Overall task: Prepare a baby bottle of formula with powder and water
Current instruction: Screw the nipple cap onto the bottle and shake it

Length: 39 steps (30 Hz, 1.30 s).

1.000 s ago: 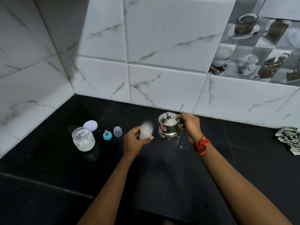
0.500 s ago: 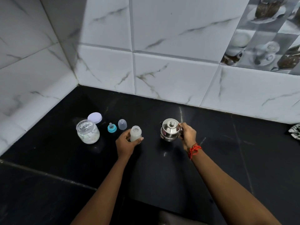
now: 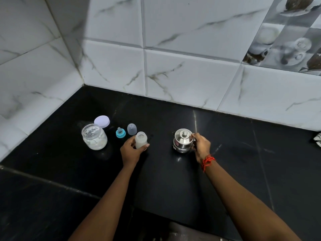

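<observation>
Currently I see the left hand wrapped round the bottle, fingers curled on its left side and the thumb across the front. The bottle is upright with its mouth open. I cannot tell whether its base touches the table.

The right hand has its fingers closed on the handle side of the steel kettle. The kettle sits on the table with its lid on and its spout pointing left, toward the bottle. A strip of bare black surface lies between bottle and kettle.

Left of the bottle, just beside it, stand the clear cap and the blue teat. Further left is the open powder jar, with its lid flat just behind it. The jar is near the left wall, where the table meets the tiled corner.

Right of the kettle the table runs wide to a cloth at the frame edge. Behind the kettle there is room up to the back wall. A seam crosses the near-left surface.
</observation>
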Available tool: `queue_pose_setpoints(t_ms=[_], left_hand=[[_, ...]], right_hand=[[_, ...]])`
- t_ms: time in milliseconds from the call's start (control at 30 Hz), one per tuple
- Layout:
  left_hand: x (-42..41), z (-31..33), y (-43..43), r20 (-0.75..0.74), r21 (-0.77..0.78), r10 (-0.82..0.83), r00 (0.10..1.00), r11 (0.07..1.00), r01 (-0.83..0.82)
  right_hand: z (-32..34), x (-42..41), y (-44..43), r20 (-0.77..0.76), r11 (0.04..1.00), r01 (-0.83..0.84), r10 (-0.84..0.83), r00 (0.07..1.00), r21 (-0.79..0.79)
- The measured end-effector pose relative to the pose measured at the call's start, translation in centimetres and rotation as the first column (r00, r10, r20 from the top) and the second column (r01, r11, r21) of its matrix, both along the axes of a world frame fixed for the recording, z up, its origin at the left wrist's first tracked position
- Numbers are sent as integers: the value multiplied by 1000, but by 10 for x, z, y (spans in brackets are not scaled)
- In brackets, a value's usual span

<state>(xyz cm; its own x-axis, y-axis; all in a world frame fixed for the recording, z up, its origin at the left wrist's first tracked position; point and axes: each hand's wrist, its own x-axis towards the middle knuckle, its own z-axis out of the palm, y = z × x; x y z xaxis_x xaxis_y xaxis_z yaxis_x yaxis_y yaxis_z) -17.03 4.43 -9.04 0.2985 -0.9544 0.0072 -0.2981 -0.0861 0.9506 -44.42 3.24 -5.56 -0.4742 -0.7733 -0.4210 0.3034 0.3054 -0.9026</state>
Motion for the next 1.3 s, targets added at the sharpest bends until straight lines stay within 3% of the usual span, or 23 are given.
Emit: queue_pose_setpoints(t_ms=[267, 333, 367, 467, 567, 633, 700, 767, 833, 867, 933, 1067, 1300], left_hand=[[5, -3, -4, 24, 15, -57, 998, 998, 57], [9, -6, -4, 51, 13, -78, 996, 997, 77], [12, -9, -3, 71, 10, -87, 994, 996, 86], [21, -19, -3, 106, 6, -107, 989, 994, 107], [23, -25, -4, 130, -23, -102, 986, 994, 105], [22, -29, -5, 143, -42, -98, 985, 994, 105], [22, -32, -5, 142, -53, -84, 986, 994, 93], [22, -34, -5, 149, -59, -72, 986, 995, 81], [22, -35, -6, 143, -78, -62, 988, 994, 74], [22, -35, -6, 142, -89, -56, 988, 994, 69], [22, -36, -6, 143, -105, -29, 989, 994, 44], [22, -39, -9, 153, -135, 56, 987, 990, -35], [23, -41, -10, 176, -154, 52, 983, 988, -25]], right_hand=[[-14, -5, 2, 4, 1000, -6, 6, 1000, -17], [-12, -7, 4, -88, 999, -13, 9, 996, -50], [-9, -9, 5, -216, 998, -4, -11, 976, -69], [18, -7, -4, -622, 977, -29, -111, 775, -209], [70, 24, -29, -733, 883, -333, -19, 680, -332], [100, 60, -55, -819, 777, -585, 169, 549, -232], [116, 102, -82, -884, 591, -806, 369, 286, -14], [114, 147, -109, -867, 341, -899, 492, -78, 275], [102, 188, -129, -787, 158, -828, 447, -425, 537], [94, 204, -137, -733, 111, -762, 394, -555, 637], [77, 230, -150, -643, 72, -649, 257, -722, 757], [45, 259, -169, -543, 37, -542, 110, -833, 839], [37, 276, -174, -529, 2, -530, 54, -847, 848]])
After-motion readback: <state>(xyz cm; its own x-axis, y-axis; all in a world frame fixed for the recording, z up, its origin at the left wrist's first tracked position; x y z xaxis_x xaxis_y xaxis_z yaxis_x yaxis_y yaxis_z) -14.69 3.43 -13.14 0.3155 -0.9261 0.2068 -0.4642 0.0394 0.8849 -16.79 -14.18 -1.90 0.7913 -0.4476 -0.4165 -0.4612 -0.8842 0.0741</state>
